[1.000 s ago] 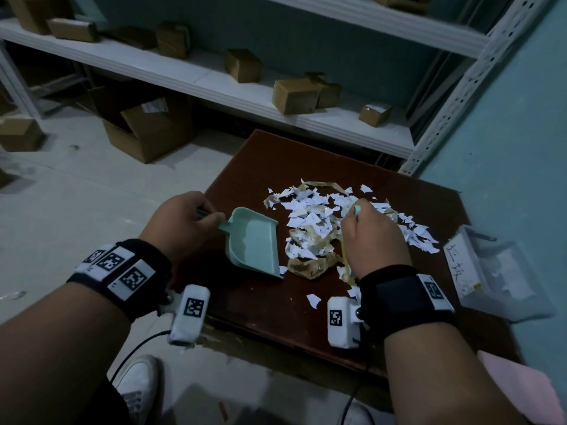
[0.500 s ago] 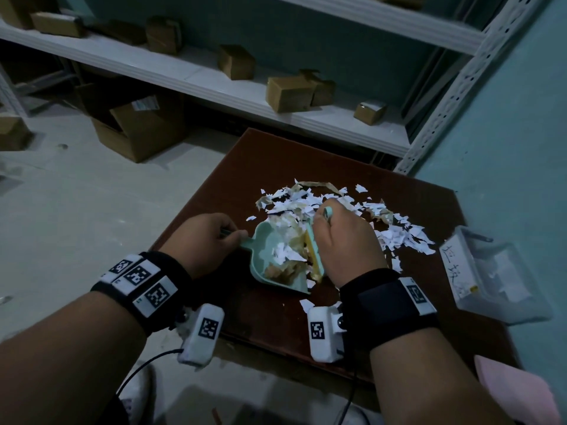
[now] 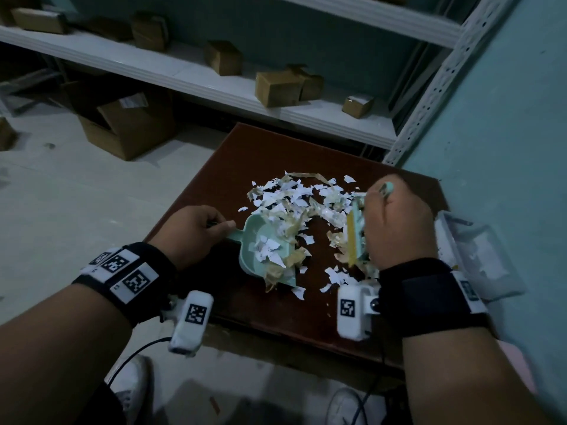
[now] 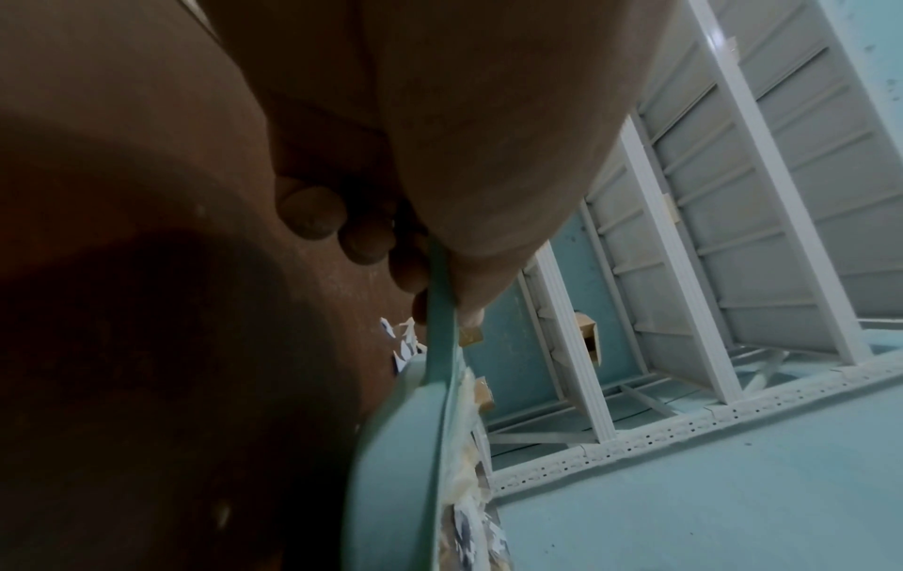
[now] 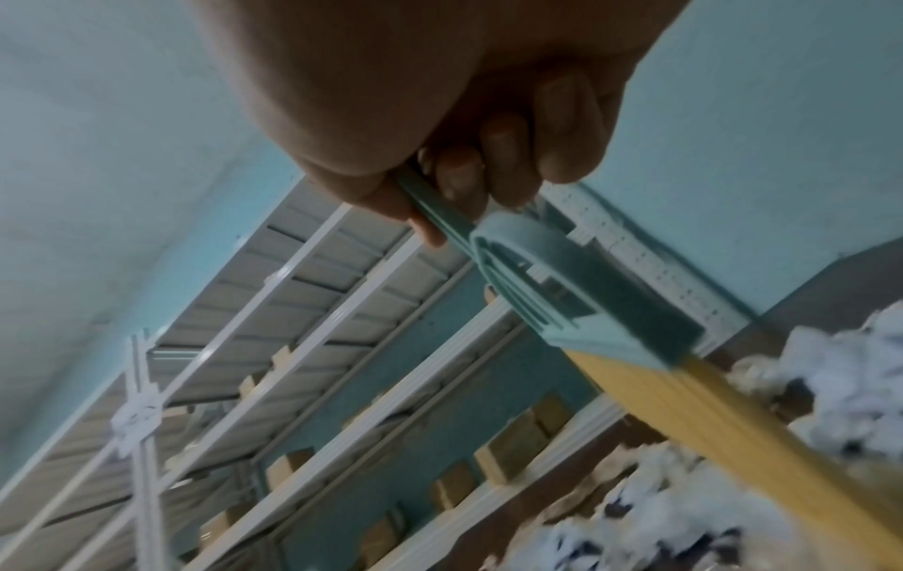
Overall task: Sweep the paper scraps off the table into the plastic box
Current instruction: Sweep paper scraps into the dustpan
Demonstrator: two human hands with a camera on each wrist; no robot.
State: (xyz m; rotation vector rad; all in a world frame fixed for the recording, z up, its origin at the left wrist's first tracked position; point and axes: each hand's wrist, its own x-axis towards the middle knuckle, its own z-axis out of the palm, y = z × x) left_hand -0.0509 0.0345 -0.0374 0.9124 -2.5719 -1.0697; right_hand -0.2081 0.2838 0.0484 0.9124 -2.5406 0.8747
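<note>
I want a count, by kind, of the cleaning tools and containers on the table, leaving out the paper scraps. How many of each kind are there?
Dustpan, mint green, held by the left hand: 1
Brush, yellow bristles, held by the right hand: 1
Clear plastic box: 1
Total: 3

No legible text is seen: square coded markers are borne by the wristbands [image 3: 122, 273] and wrist cameras [image 3: 352, 312], and a carton label [image 3: 133, 101] is blurred.
</note>
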